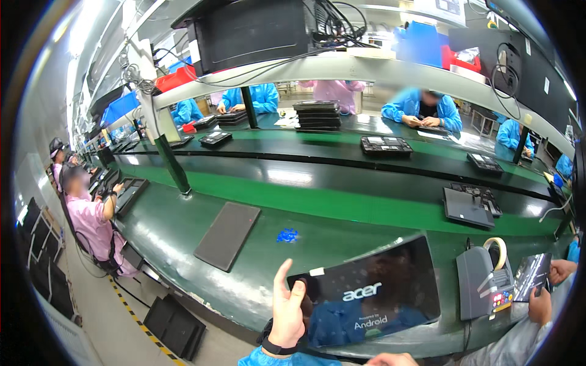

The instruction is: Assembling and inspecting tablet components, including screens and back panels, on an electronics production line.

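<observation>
Here, tablet (400, 277) is over green bench (342, 241), right of left hand (287, 320), which grips nearer short edge, one finger raised; long axis sideways, right end higher; right hand (394, 360) below, fingers' state cannot tell

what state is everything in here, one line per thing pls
Tablet: screen lit, white logo on black
Left hand: gripping the tablet's left edge
Right hand: mostly cut off, grip unclear
Tape dispenser: upright, fitted with a tape roll
Flat dark panel: lying flat
Blue bits: loose, clustered
Glossy dark device: held in a co-worker's hand, on or off unclear
</observation>
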The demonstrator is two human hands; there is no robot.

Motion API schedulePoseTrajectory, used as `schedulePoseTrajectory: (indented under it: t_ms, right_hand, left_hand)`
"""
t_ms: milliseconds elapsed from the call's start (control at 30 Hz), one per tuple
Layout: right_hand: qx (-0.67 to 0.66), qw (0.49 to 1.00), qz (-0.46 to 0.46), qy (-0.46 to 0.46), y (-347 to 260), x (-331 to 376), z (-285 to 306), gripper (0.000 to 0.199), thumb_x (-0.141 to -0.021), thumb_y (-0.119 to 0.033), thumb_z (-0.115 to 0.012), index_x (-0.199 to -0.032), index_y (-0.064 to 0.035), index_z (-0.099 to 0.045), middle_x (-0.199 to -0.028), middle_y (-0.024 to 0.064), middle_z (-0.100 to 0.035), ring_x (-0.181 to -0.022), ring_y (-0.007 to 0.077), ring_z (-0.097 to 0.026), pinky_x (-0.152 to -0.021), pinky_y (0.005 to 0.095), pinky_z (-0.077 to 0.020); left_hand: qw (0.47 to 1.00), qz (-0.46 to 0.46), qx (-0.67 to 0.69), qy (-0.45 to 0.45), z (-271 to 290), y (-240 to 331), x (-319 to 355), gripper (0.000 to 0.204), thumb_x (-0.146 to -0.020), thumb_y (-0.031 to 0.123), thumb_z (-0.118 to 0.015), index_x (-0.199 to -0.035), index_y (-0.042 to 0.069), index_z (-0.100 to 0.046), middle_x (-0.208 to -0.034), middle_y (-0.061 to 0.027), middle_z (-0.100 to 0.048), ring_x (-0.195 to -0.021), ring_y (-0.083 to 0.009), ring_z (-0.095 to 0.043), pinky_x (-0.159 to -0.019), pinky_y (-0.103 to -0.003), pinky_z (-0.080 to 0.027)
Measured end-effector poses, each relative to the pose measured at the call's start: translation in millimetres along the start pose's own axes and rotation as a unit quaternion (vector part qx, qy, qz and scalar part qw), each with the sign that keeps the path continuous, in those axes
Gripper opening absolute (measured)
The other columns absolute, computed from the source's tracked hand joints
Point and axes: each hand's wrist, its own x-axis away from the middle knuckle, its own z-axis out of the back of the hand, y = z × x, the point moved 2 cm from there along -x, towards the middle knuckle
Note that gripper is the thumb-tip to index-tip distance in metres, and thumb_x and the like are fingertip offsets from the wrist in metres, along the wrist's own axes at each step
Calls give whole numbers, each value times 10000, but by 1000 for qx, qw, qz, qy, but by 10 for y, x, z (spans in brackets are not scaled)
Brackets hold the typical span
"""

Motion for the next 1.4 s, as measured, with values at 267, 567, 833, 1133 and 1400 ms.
schedulePoseTrajectory:
  t_ms: [267,567,833,1133,1400]
  right_hand:
    - [-367,835,154,380,173,-587,-147,335,-906,-198,-540,-1162,17,-513,-1039,81,-582,-930,163,-544,-830,305,-443]
    - [-203,960,54,184,488,-544,350,280,-885,-212,-628,-1010,38,-608,-856,15,-631,-781,89,-522,-728,271,-460]
    - [-115,989,56,76,160,-313,270,244,-945,-220,-534,-1053,-7,-585,-821,14,-598,-738,82,-501,-691,235,-440]
    - [-331,679,67,652,1416,372,1118,254,-978,-265,-445,-809,-76,-461,-598,-8,-436,-462,64,-401,-417,204,-334]
    - [-304,716,102,620,1584,345,1494,210,-960,-244,-500,-912,-43,-535,-688,33,-566,-500,55,-468,-436,188,-364]
  left_hand:
    - [980,144,135,2,-127,-475,491,316,-961,184,-479,-1248,54,-455,-1147,-64,-554,-1025,-174,-539,-891,-304,-441]
    - [970,87,-165,-155,194,-179,273,354,-974,202,-458,-1283,34,-416,-1197,-62,-544,-1088,-180,-540,-917,-322,-445]
    - [957,220,-56,-179,-31,-630,8,338,-908,382,-562,-1045,74,-545,-840,-112,-645,-704,-203,-629,-610,-305,-515]
    - [974,180,-42,-134,133,-731,-44,316,-927,355,-539,-1024,55,-562,-726,-76,-626,-571,-165,-596,-483,-286,-491]
    - [967,212,-79,-116,-77,-672,41,239,-917,318,-575,-936,80,-567,-707,-12,-578,-584,-107,-539,-513,-231,-424]
